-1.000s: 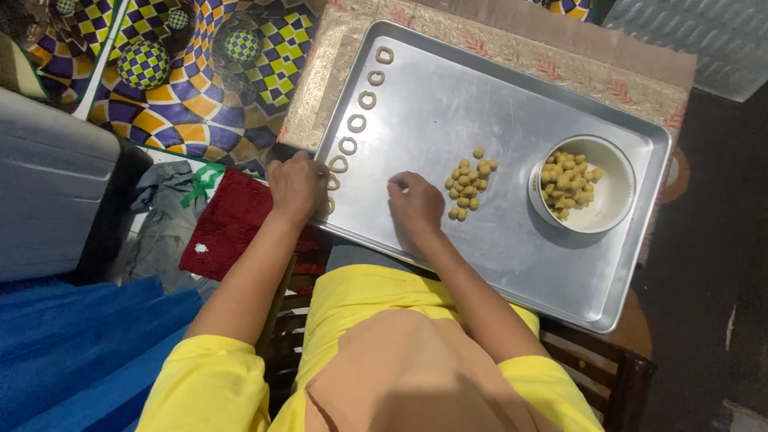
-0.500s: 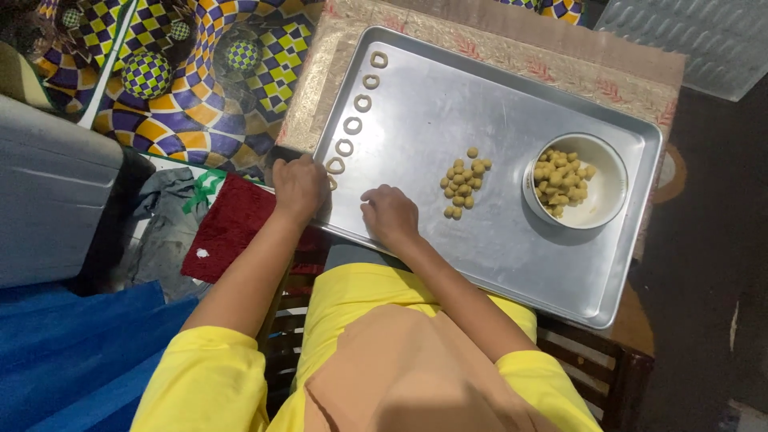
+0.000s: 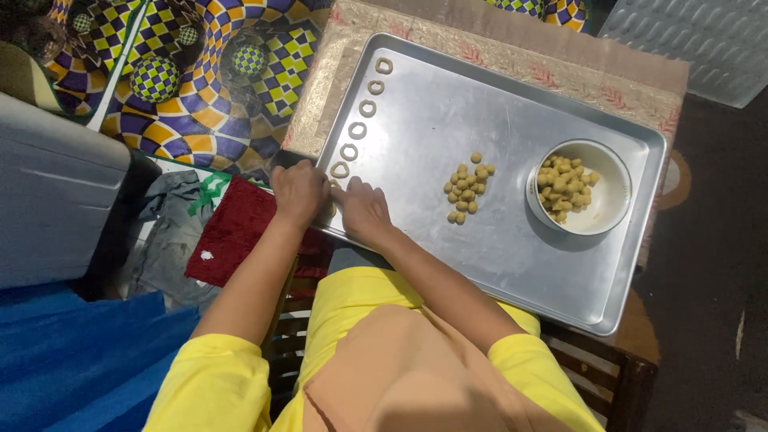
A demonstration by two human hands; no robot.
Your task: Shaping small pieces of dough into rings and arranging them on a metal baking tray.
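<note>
I bring both hands together, left hand point(image 3: 298, 190) and right hand point(image 3: 364, 210), fingers curled, pinching a dough piece point(image 3: 329, 210) beside the ring row point(image 3: 359, 119), keeping the line.

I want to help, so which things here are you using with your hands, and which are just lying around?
In use:
large silver metal baking tray
row of small ring-shaped dough pieces
heap of little yellow dough balls
round white bowl of dough balls
left hand and right hand, both at the tray's near corner

Lying about:
dark red cloth
grey cloth
patterned purple and yellow mat
</note>
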